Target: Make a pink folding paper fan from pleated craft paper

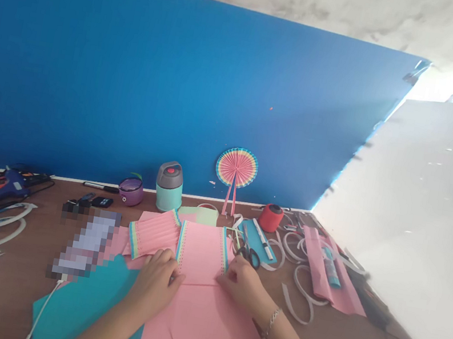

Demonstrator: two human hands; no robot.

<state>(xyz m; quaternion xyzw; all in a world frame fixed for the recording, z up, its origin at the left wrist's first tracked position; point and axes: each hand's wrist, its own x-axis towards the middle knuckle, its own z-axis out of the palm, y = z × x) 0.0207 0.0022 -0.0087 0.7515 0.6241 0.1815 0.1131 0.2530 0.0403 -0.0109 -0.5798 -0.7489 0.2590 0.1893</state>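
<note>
- At the left of the working area, a pleated pink piece point(155, 234) lies askew on the worktop point(10, 292); it makes a handy guide, I would judge, for how even and narrow the folds should be
- Next, the left hand point(156, 280) rests over the lower left corner of the bordered pink sheet point(202, 255), thumb held apart from the fingers; I cannot tell whether any paper is gripped between them, and a light, flat hold here should keep that side from creeping
- In the middle, between both hands and on top of larger plain pink paper point(221, 330), is the bordered sheet itself; the lower edge seems to be what is being worked, so it is best kept straight across, pressed evenly from side to side and checked against the dotted rows
- It looks smooth and flat, with a plain pink centre; yellow and blue bands, lined with small dark dots, run up its left and right sides
- The right hand point(239, 284) is at the lower right corner, fingers curled in with the tips close to the paper; I cannot tell if they pinch it
- Just beyond, scissors point(247, 248) lie near that hand, so the wrist should stay low and clear of them
</note>
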